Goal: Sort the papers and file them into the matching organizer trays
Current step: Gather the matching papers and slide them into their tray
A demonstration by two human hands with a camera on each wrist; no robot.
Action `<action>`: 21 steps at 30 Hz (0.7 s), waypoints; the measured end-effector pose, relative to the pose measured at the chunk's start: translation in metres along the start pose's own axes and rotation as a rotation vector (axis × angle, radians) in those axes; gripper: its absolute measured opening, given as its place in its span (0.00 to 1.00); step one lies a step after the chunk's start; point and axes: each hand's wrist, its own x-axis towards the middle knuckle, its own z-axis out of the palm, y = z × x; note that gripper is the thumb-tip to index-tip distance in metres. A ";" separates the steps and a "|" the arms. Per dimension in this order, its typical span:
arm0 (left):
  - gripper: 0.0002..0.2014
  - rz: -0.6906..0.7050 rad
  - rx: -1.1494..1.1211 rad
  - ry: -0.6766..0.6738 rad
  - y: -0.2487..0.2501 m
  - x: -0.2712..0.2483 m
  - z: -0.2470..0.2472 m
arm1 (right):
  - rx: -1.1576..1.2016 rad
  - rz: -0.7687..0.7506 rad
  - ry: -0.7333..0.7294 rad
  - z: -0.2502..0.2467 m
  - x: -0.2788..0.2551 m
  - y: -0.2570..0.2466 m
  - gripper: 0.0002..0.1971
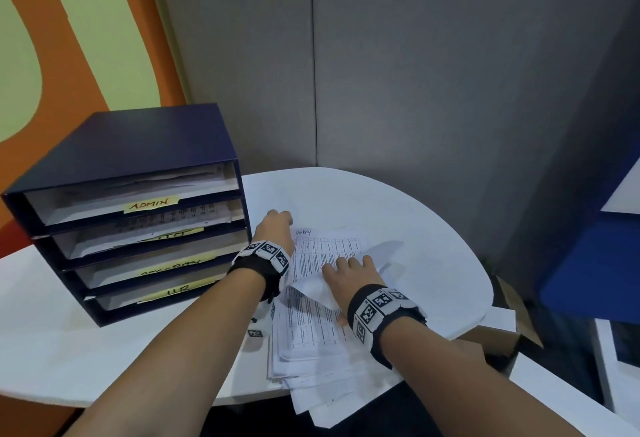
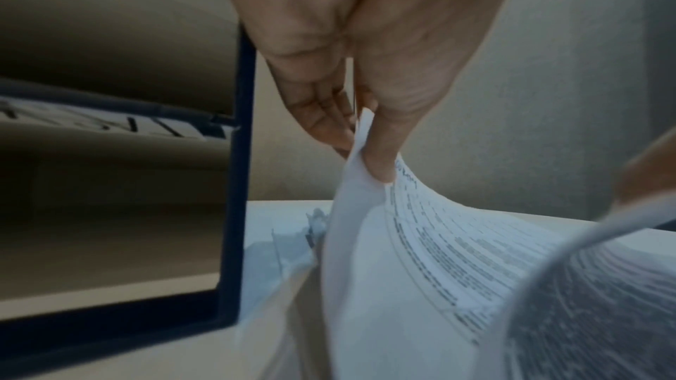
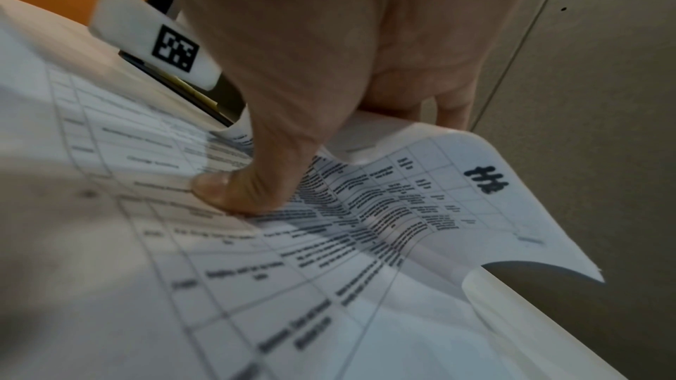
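A dark blue organizer [image 1: 138, 159] with several trays stands on the left of the white table [image 1: 415, 215]; yellow labels read ADMIN [image 1: 151, 204] and HR [image 1: 178, 289], and the two between are partly hidden. A messy paper stack [image 1: 311, 343] lies at the front edge. My left hand [image 1: 277, 223] pinches the far left corner of the top printed sheet [image 1: 329, 249] between thumb and fingers [image 2: 380, 161], lifting it. My right hand [image 1: 349, 268] lies on that sheet with fingers spread. Its thumb [image 3: 227, 187] presses the page beneath, where the sheet buckles upward.
Grey partition walls close the corner behind the table. A blue panel [image 1: 588, 263] stands at the right, with a cardboard box [image 1: 495, 336] below the table's right edge. The organizer's blue frame [image 2: 237, 155] is just left of my left hand.
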 end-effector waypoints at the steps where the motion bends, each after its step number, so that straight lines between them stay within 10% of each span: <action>1: 0.13 0.007 -0.012 0.002 -0.001 -0.001 -0.003 | -0.002 -0.001 -0.001 0.000 0.000 0.000 0.28; 8: 0.09 0.096 0.079 0.091 0.016 -0.019 -0.038 | -0.080 -0.013 -0.040 -0.011 -0.001 -0.001 0.36; 21: 0.05 0.252 -0.359 0.704 0.026 -0.050 -0.170 | -0.105 -0.057 -0.030 -0.028 0.012 -0.004 0.43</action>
